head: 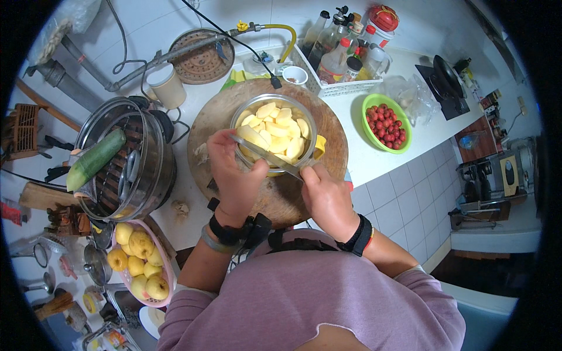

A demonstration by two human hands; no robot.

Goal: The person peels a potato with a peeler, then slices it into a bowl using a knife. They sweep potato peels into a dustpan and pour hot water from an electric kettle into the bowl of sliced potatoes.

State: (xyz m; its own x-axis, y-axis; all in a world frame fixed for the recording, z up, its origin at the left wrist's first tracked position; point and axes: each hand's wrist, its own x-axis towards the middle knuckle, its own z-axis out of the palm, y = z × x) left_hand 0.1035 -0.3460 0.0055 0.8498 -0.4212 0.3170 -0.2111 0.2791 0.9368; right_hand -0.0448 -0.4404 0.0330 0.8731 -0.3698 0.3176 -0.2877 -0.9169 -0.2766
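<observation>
My right hand (327,193) grips a kitchen knife, its blade (270,155) slanting over a clear bowl (312,120). Pale peeled fruit slices, which look like apple, fill the bowl. My left hand (235,169) is curled at the bowl's left side around a larger peeled fruit piece (251,135). The blade lies across this piece, near my left fingers and thumb. Part of the piece is hidden by the blade and hand. Beneath the bowl is a round wooden chopping board (272,204). A yellow curved handle (320,147) shows at the bowl's right.
Left stands a glass-walled pot (151,175) with a green gourd (97,159) across it. A pink basket (169,278) holds several yellow apples. To the right, a green bowl (368,139) contains red berries. Bottles fill a white crate (351,89) behind; a black cable plug (275,82) hangs over the board.
</observation>
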